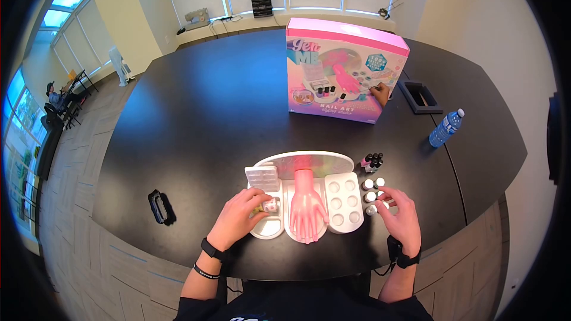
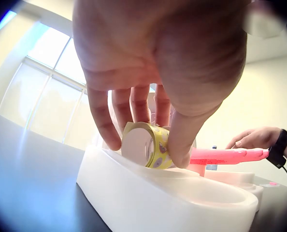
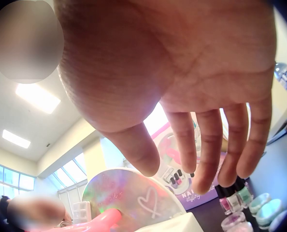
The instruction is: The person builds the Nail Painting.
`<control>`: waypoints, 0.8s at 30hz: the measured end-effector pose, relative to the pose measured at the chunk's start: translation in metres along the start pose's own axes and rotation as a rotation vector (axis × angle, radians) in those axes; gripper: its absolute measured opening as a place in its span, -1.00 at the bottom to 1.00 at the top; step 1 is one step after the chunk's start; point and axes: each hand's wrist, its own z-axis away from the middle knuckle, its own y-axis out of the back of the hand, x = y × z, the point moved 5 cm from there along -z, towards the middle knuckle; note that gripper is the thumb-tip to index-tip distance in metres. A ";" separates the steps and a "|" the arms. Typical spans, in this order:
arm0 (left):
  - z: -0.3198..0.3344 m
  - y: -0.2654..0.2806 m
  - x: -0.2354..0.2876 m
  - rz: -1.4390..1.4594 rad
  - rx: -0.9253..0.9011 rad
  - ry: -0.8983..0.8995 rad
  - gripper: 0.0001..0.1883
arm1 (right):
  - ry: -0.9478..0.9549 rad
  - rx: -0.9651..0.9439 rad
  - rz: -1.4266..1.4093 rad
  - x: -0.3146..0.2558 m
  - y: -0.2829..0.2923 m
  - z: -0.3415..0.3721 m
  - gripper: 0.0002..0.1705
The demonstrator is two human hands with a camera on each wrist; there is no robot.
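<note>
In the left wrist view a yellow patterned sticker roll is pinched between my left hand's thumb and fingers. My left hand is over the left compartment of a white nail-art stand. A pink model hand lies palm down in the stand's middle, before a shiny heart-marked back panel. Six round wells fill the stand's right tray. Just right of it, my right hand hovers at several small white-lidded pots, fingers loosely bent and holding nothing.
Several black-capped nail polish bottles stand behind the pots. Farther back are a large pink box, a blue water bottle and a dark square frame. A black object lies at the table's left.
</note>
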 end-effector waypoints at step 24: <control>0.001 -0.005 -0.004 -0.005 0.006 -0.078 -0.54 | 0.011 -0.020 0.000 -0.002 -0.004 0.000 -0.59</control>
